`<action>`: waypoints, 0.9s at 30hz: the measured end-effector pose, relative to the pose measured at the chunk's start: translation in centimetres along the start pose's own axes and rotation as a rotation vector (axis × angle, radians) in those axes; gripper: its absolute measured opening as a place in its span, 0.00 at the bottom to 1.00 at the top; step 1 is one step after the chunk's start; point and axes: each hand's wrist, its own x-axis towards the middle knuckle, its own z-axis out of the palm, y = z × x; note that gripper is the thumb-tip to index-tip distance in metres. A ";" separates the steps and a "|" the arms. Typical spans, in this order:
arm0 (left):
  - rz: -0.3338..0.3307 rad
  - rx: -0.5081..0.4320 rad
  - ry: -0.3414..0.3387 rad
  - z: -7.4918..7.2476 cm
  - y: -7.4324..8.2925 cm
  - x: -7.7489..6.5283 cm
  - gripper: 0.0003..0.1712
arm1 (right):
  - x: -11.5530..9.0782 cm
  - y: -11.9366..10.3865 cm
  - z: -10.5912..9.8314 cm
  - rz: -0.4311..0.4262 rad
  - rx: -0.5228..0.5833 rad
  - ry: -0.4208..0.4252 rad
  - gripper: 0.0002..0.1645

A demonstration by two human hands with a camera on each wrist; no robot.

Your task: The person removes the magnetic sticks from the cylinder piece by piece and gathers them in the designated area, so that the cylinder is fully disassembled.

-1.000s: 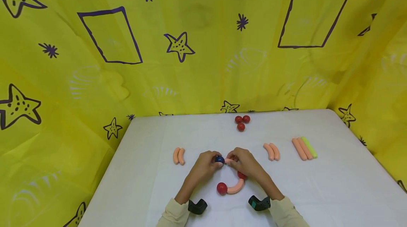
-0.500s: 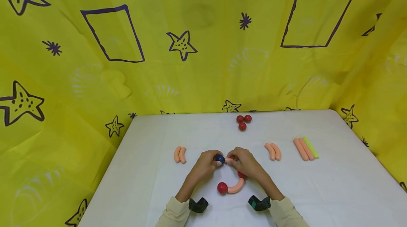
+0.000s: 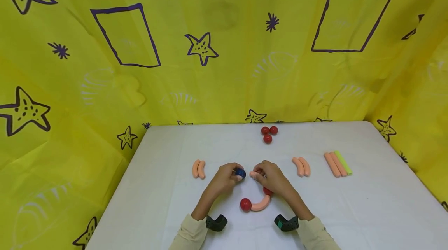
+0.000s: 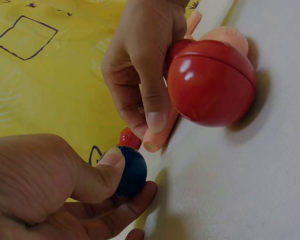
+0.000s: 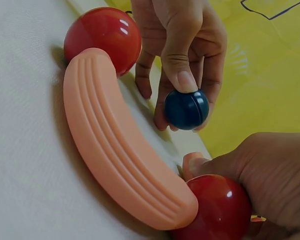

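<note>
In the head view my left hand [image 3: 224, 178] holds a blue ball [image 3: 240, 173], pinched between thumb and fingers. Opposite it, my right hand [image 3: 271, 176] pinches a peach toy rod [image 3: 252, 174] near its end. The left wrist view shows a small round dot in the rod's end face, and the rod runs back behind a red ball. A narrow gap separates the blue ball from the rod. Below the hands, a curved ribbed peach piece [image 5: 125, 145] links one red ball [image 3: 245, 205] to a second red ball [image 5: 215, 205], partly hidden under my right hand.
Three red balls [image 3: 267, 138] sit at the back of the white table [image 3: 210, 141]. Curved peach pieces lie as a left pair [image 3: 198, 169] and a right pair [image 3: 301, 166]. Further right are straight peach rods [image 3: 335, 164] beside a green rod [image 3: 343, 163]. Yellow curtain [image 3: 224, 83] surrounds the table.
Earlier the blue ball and the rod end were together between the hands. Now they are apart, the ball slightly to the left, still in the left hand. The head view has shifted a little.
</note>
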 end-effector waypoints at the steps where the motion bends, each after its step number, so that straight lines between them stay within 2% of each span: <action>1: 0.000 -0.001 0.000 0.0 0.0 0.0 0.13 | 0.0 0.0 0.0 0.005 0.003 -0.004 0.07; 4: 0.009 -0.004 0.012 0.0 0.1 -0.1 0.13 | 0.0 0.0 0.0 0.010 0.019 0.000 0.08; 10: -0.025 -0.003 0.062 0.0 0.2 -0.1 0.16 | 0.0 0.1 0.0 0.006 0.039 0.008 0.09; 18: -0.027 0.017 0.198 0.6 -0.3 0.1 0.16 | -0.1 0.2 -0.1 0.008 0.068 0.001 0.10; 24: -0.064 -0.006 0.226 0.7 -0.1 0.5 0.15 | -0.1 0.1 -0.1 -0.011 0.060 0.000 0.09; 27: -0.104 -0.037 0.222 0.6 0.1 0.8 0.15 | 0.0 0.1 -0.1 -0.013 0.058 -0.001 0.09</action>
